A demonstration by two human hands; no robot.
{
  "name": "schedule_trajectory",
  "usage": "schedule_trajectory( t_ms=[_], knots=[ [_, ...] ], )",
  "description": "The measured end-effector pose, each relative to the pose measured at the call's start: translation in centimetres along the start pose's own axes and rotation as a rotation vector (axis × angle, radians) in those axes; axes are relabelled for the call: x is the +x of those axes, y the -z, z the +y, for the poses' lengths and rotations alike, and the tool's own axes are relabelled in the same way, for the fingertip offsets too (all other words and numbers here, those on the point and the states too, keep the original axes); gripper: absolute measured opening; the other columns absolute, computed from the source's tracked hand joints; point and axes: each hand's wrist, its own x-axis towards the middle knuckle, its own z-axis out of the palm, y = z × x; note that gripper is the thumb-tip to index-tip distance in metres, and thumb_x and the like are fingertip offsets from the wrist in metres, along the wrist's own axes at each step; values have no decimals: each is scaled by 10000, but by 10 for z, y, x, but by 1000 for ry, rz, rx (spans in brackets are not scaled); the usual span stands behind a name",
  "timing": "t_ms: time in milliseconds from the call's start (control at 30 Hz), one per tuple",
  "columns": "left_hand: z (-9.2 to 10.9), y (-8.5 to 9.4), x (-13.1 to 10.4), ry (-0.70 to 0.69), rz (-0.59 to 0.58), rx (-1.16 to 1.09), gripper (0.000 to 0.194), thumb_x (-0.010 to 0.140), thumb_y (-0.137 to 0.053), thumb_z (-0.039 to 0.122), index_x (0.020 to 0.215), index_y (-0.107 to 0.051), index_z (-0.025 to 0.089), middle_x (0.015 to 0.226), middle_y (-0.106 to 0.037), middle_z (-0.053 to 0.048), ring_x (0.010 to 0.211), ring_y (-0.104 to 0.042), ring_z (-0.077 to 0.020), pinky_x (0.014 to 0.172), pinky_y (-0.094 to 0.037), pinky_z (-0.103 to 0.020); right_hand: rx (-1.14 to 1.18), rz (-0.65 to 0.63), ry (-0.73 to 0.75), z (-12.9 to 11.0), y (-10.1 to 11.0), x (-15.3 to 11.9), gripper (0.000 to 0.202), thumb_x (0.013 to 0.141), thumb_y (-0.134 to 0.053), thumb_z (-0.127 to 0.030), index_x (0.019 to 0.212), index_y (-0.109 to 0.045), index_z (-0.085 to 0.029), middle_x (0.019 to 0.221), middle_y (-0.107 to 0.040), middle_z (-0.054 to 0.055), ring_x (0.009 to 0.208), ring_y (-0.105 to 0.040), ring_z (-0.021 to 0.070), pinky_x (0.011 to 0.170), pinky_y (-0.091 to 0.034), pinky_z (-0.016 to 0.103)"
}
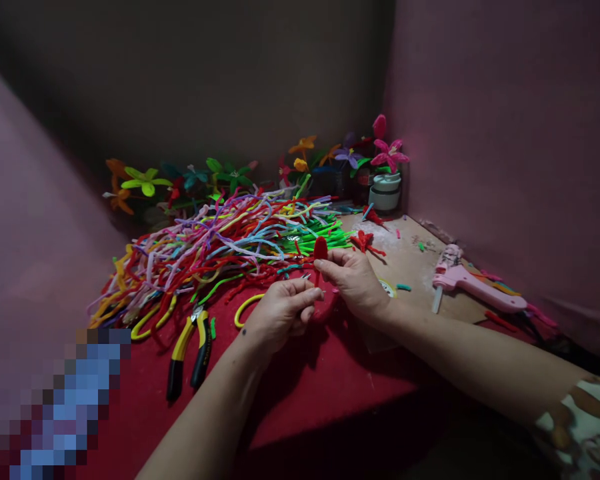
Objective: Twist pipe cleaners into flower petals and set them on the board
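A small red fuzzy petal-shaped piece stands upright between my hands above the red cloth. My right hand pinches it near its base with thumb and forefinger. My left hand is closed just below, its fingertips pressed together at the piece's lower end; a thin pale tip shows there. Behind my hands lies a big pile of multicoloured pipe cleaners, with a green bundle at its right. A red pipe-cleaner flower rests beyond my right hand.
Black-and-yellow pliers and yellow-handled scissors lie to the left. A pink glue gun is on the right, over a brown board. Colourful flowers and a pale blue pot line the back wall.
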Motion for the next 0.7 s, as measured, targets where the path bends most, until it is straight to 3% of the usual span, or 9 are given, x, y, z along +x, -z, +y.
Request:
schedule_trajectory(
  t_ms=[133, 267, 467, 700],
  knots=[
    [4, -4, -4, 42, 78, 219, 224, 697, -591, 335, 642, -460, 163, 419, -483, 53, 287, -314, -28, 304, -190, -145, 1, -6, -31, 4, 2, 2, 234, 708, -545, -292, 542, -446, -161, 510, -402, -47, 486, -329, 71, 483, -261, 235],
    [16, 5, -11, 56, 115, 365, 245, 610, -657, 262, 784, -528, 149, 460, -552, 33, 328, -417, -56, 337, -286, -149, 57, -18, -42, 5, 4, 5, 226, 700, -556, -283, 544, -453, -155, 504, -397, -53, 478, -310, 63, 481, -246, 231],
    [22, 12, -8, -192, 365, 143, 305, 634, -668, 348, 846, -604, 136, 583, -572, 34, 380, -411, -22, 371, -281, -143, 86, -185, -131, 4, 1, 2, 249, 675, -581, -278, 507, -447, -153, 470, -412, -52, 450, -323, 58, 470, -232, 232],
    [15, 3, -4, -212, 321, -29, 197, 582, -717, 224, 712, -623, 111, 491, -541, 39, 362, -374, -15, 371, -256, -148, 91, -372, -275, 11, -2, -3, 175, 654, -575, -229, 527, -485, -150, 449, -426, -49, 425, -338, 60, 462, -231, 236]
  ],
)
